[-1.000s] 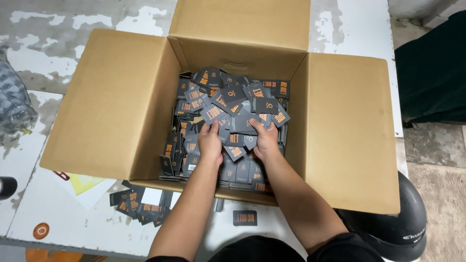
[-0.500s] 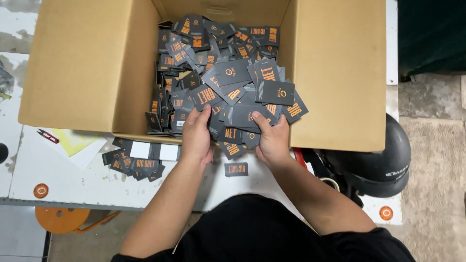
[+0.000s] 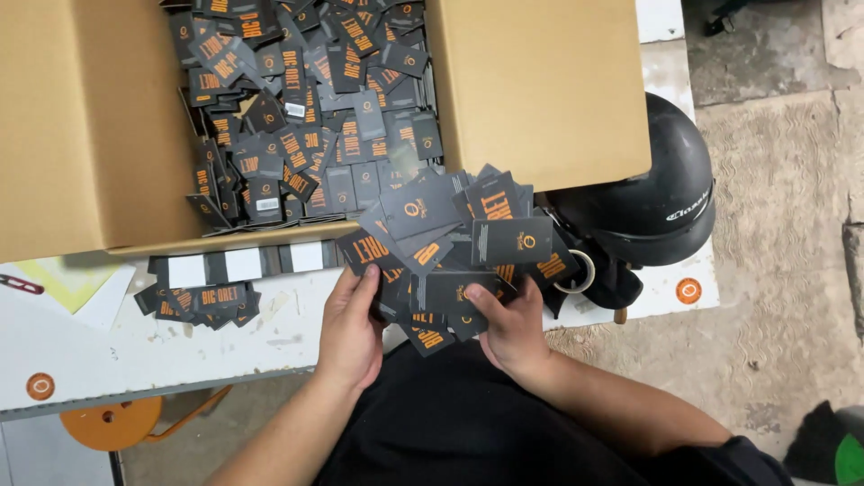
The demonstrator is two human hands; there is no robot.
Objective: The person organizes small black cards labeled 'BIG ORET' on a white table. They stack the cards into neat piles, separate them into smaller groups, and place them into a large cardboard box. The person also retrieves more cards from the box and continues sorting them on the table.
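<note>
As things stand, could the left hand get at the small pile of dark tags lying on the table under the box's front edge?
Probably not at once: the left hand helps hold a bundle of tags. The small pile lies close beside it, uncovered on the table.

A black helmet (image 3: 643, 193) sits at the right edge of the worn white table (image 3: 135, 351), a roll of clear tape (image 3: 576, 273) just beside it. Yellow paper (image 3: 63, 281) lies near the left edge. An orange stool (image 3: 112, 418) stands below the front edge.
</note>
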